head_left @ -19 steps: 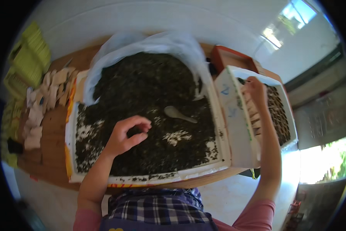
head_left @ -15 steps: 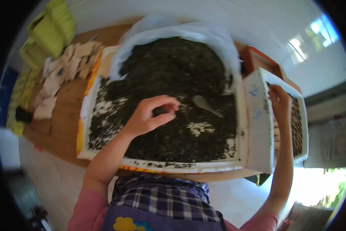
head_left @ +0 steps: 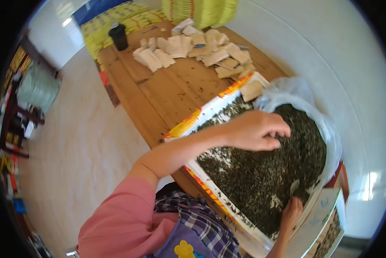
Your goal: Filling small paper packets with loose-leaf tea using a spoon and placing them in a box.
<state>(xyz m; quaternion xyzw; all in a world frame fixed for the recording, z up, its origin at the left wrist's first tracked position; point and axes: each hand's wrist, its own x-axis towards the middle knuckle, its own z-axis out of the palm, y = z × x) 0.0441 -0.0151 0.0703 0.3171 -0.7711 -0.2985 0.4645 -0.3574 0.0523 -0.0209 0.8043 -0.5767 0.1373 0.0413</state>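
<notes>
The right hand (head_left: pixel 292 211) hides the handle of the spoon (head_left: pixel 294 185), the left hand (head_left: pixel 258 130) and forearm (head_left: pixel 188 146) mask some of the dark dried leaves (head_left: pixel 255 182), and the lower edge crops the narrow white box (head_left: pixel 314 223).

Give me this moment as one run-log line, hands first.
left hand: half-curled above dark loose leaves | right hand: at pale spoon, grip unclear | paper packets: heaped on wooden table
</notes>
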